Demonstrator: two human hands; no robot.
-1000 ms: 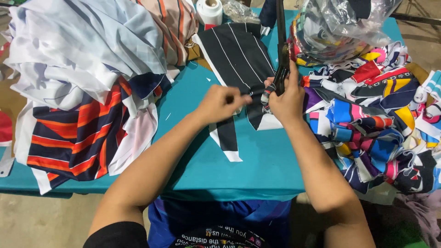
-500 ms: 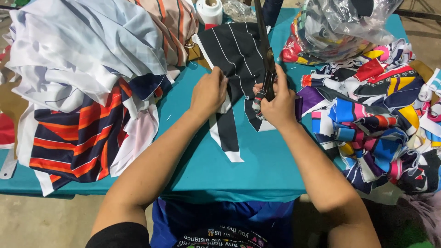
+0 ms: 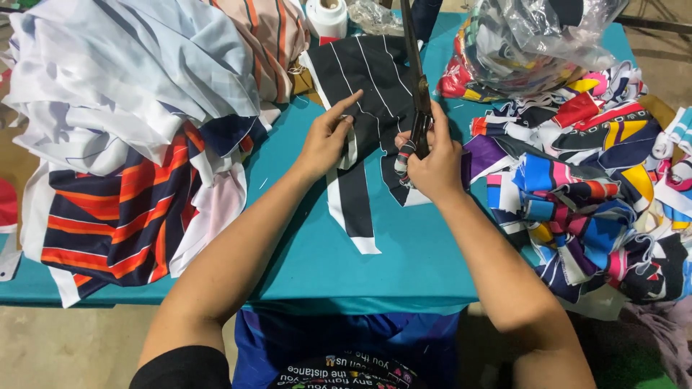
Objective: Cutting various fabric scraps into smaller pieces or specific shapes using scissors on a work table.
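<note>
While the left hand [image 3: 328, 137] pins black pinstriped fabric [image 3: 367, 79] flat on the teal desk [image 3: 404, 266], the right hand [image 3: 431, 160], fingers closed through the scissors [image 3: 418, 86], cuts it; next, judged: advance blades straight.

I see black fabric [image 3: 367, 79] with thin white pinstripes on a teal table [image 3: 404, 252]; navy cloth [image 3: 108, 216] banded orange and red at left; scraps [image 3: 591, 180] in blue, yellow, pink, purple at right.
</note>
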